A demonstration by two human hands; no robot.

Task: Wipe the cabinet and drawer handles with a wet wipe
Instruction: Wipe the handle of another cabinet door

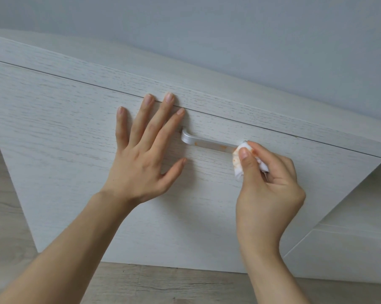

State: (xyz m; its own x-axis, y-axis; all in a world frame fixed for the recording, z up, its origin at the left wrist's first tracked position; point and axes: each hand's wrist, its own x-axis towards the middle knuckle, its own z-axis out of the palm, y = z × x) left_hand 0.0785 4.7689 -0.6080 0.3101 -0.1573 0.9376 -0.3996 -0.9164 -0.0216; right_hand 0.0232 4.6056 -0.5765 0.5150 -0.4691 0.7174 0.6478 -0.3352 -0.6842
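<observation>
1. The right hand (270, 183) pinches a wipe (240, 159) against the handle's (209, 144) right end.
2. The left hand (141, 150) lies spread flat on the drawer (64, 128), just left of the handle.
3. Orange smears, seemingly, remain mid-bar; next, drag the wipe leftward along it.

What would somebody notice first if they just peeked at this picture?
Two hands in the middle catch the eye. The left hand lies spread flat on the white drawer front, just left of the silver handle. The right hand pinches a crumpled wet wipe against the handle's right end, and orange smears show on both the wipe and the handle.
</observation>
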